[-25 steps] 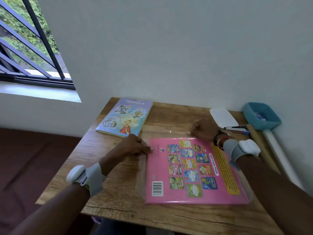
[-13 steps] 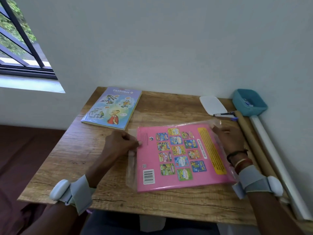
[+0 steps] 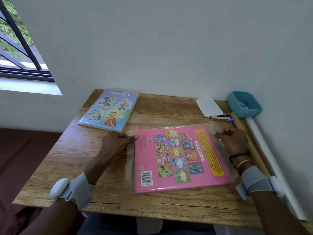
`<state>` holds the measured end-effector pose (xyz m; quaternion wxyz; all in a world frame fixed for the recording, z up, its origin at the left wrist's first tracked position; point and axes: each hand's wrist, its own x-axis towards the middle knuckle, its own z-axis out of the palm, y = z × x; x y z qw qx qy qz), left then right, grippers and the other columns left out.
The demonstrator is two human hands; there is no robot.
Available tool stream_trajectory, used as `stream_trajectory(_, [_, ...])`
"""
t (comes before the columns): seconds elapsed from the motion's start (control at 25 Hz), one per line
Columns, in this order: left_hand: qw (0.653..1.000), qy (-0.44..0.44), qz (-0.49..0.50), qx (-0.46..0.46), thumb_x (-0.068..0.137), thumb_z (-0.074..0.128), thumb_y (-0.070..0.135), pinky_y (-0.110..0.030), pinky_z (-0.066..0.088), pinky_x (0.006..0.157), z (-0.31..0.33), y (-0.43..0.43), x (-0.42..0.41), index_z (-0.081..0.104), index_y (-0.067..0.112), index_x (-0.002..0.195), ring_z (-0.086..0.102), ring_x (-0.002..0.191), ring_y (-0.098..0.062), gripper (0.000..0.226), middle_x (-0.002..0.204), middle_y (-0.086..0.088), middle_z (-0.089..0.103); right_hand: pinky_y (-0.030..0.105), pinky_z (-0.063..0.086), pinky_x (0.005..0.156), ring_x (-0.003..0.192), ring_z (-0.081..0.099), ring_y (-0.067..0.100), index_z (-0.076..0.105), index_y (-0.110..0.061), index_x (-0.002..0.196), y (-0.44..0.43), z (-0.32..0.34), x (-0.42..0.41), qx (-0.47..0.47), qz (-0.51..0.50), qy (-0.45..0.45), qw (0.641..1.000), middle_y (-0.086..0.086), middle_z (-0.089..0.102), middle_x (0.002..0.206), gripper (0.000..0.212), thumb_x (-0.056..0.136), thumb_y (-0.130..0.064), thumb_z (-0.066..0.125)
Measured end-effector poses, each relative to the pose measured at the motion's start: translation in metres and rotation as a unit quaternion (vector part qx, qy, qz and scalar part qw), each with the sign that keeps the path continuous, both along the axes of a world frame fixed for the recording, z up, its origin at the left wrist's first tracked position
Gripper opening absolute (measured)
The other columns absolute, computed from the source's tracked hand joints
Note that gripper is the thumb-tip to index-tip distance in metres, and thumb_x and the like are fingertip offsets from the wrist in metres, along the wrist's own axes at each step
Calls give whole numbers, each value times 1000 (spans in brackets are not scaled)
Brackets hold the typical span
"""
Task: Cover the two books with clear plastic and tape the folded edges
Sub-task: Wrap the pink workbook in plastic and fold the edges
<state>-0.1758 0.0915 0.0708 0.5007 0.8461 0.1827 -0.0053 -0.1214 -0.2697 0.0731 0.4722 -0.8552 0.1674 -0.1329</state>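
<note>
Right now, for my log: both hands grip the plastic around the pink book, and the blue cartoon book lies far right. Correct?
No: the head view shows the blue cartoon book far left. The left hand and right hand do grip the clear plastic around the pink book.

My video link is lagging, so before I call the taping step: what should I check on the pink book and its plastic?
1. The pink book lies flat on the table, back cover up: ok.
2. The left grip pinches the clear plastic at the book's far-left corner: ok.
3. The right grip holds the plastic at the far-right corner: ok.
4. A plastic flap reaches past the book's left edge: ok.
5. Tape at hand: cannot tell. None plainly shows, and what is in the teal basket is unclear.
</note>
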Motion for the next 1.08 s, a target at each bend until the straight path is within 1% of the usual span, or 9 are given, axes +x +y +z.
stream_trajectory(0.12, [996,-48,2,78,78,79,38,-22,53,56,1,-3,6,77,14,74,65,56,-9,24,65,1,72,28,47,65,65,59,22,68,-11,71,-3,0,6,-16,15,21,1000,6,66,69,9,76,-11,76])
stream_trajectory(0.2, [992,-94,-1,86,80,79,28,-22,53,60,4,-7,13,76,14,77,63,55,-4,14,68,3,72,24,39,55,59,57,21,68,-11,63,-5,-2,9,-60,26,47,997,6,64,62,17,78,-16,74])
stream_trajectory(0.36, [983,-126,-47,129,82,74,14,-31,56,73,3,-9,33,74,9,93,68,75,-13,12,91,-2,74,23,31,52,56,49,18,62,-13,54,-4,-1,14,-95,23,65,993,6,59,58,27,78,-17,72])
stream_trajectory(0.48, [989,-77,-55,114,83,75,20,-36,59,67,0,-11,41,68,7,98,70,68,-20,20,93,-5,71,21,30,51,53,44,15,65,-3,60,-3,-1,15,-113,16,72,991,9,59,59,24,80,-15,68])
stream_trajectory(0.6, [988,-84,-43,122,82,77,31,-25,49,58,0,-14,46,70,11,88,66,66,-14,22,81,4,69,22,31,52,56,46,19,67,3,70,-5,-3,19,-119,10,73,990,13,62,64,24,81,-17,65])
stream_trajectory(0.68, [981,-105,-39,159,82,76,30,-25,45,63,-1,-15,50,72,12,81,63,73,-13,18,77,5,67,23,32,54,59,49,20,67,1,68,-5,-2,22,-110,15,69,991,10,60,62,31,84,-26,66])
stream_trajectory(0.84, [981,-101,-44,161,81,76,29,-35,56,71,-6,-13,55,69,22,73,66,75,-15,13,75,3,70,24,36,56,58,50,17,61,-9,61,5,6,28,-59,50,45,996,5,60,60,44,84,-46,67])
stream_trajectory(1.0, [974,-141,-32,174,82,72,22,-29,53,66,-3,-16,53,73,18,76,66,73,-11,8,73,6,70,34,48,71,68,57,20,66,-7,69,9,5,41,15,66,68,995,10,67,69,45,77,-50,73])
stream_trajectory(1.08, [971,-157,-28,179,83,70,20,-28,53,63,0,-18,51,74,17,77,65,69,-10,8,71,6,69,36,47,72,70,58,22,66,-7,72,9,3,44,22,70,83,994,12,68,73,45,74,-52,74])
